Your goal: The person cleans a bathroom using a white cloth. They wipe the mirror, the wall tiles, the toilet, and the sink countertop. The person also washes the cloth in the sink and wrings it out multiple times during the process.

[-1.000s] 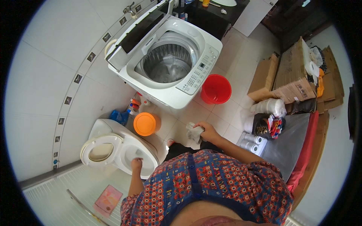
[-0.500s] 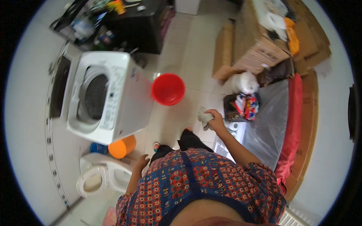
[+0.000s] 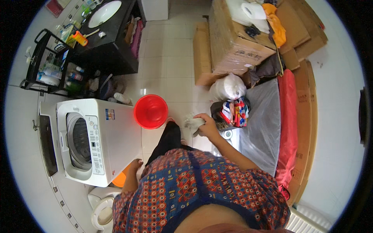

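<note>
My right hand (image 3: 207,126) is closed on a crumpled pale grey cloth (image 3: 194,126), which hangs from the fingers above the tiled floor. Low at my side, my left hand (image 3: 135,166) hangs loosely with nothing seen in it, near an orange bucket (image 3: 119,178) and the washing machine. A red plastic basin (image 3: 150,111) rests on the floor just ahead of my foot. To the left stands a white top-loading washing machine (image 3: 120,136) with its lid raised and its drum showing.
A black vanity (image 3: 123,58) with a washbasin (image 3: 105,14) is at the far left, beside a black rack (image 3: 40,64). On the right are large cardboard boxes (image 3: 237,48), a bin of colourful packages (image 3: 234,112) and a plastic-wrapped panel (image 3: 262,124). A toilet (image 3: 103,211) is at lower left.
I have stepped forward, so the washing machine, basin and boxes sit lower or nearer in view. My right hand still carries the cloth; my left hand has swung slightly.
</note>
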`<action>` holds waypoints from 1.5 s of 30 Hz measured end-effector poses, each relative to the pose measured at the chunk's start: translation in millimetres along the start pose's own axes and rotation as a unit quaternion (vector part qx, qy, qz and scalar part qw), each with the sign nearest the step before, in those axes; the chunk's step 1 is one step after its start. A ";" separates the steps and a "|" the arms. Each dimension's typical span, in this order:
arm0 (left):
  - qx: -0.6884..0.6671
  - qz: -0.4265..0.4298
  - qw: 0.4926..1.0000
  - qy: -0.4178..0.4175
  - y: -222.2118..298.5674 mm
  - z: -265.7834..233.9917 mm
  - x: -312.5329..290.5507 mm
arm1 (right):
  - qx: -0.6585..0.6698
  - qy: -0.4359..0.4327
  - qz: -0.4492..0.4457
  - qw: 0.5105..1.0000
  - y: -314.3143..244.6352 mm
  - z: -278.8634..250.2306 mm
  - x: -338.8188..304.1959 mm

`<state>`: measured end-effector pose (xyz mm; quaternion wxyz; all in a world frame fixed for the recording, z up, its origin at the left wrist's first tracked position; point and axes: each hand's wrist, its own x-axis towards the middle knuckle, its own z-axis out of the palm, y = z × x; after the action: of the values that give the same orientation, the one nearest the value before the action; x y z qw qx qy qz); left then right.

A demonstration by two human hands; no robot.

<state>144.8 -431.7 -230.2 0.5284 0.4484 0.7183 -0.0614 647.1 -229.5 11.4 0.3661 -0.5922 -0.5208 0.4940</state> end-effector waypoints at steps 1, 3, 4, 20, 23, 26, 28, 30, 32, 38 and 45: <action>-0.034 -0.026 0.999 -0.006 -11.7 -12.3 12.4 | -0.004 -0.007 -0.019 1.000 -8.9 -0.3 11.4; 0.103 -0.007 0.995 -0.004 55.6 -10.3 40.4 | -0.043 0.015 0.039 0.998 -24.3 -16.3 27.2; 0.118 -0.005 0.993 -0.017 75.7 -16.9 50.6 | -0.055 0.018 0.031 0.998 -24.4 -22.5 38.5; 0.015 0.008 1.000 0.009 284.1 -122.1 101.7 | 0.020 -0.089 0.039 0.995 -75.7 -5.8 287.6; -0.374 0.033 0.927 0.005 401.9 -144.8 93.4 | -0.014 -0.129 0.015 0.991 -82.0 0.6 342.0; -0.593 0.062 0.802 -0.018 519.8 -190.1 104.3 | -0.017 -0.203 -0.109 0.973 -105.4 28.1 392.3; -0.788 0.117 0.589 -0.134 570.8 -216.5 116.2 | -0.002 -0.245 -0.234 0.941 -124.7 51.8 411.9; -0.815 0.205 0.537 -0.070 598.0 -240.4 129.6 | -0.012 -0.354 -0.241 0.904 -141.9 59.5 432.2; -0.835 0.319 0.433 -0.113 582.1 -251.9 158.9 | -0.001 -0.390 -0.258 0.884 -161.8 67.0 445.1; -0.856 0.216 0.468 0.048 612.1 -285.6 150.1 | 0.087 -0.327 -0.146 0.930 -161.3 68.6 523.8; -0.859 0.174 0.436 0.203 621.8 -345.0 192.9 | 0.068 -0.280 -0.057 0.956 -139.0 38.8 591.8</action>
<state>335.3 241.1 2.2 0.4802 -0.1212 0.3955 0.7735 556.1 372.8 13.2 0.2728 -0.3735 -0.6007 0.6521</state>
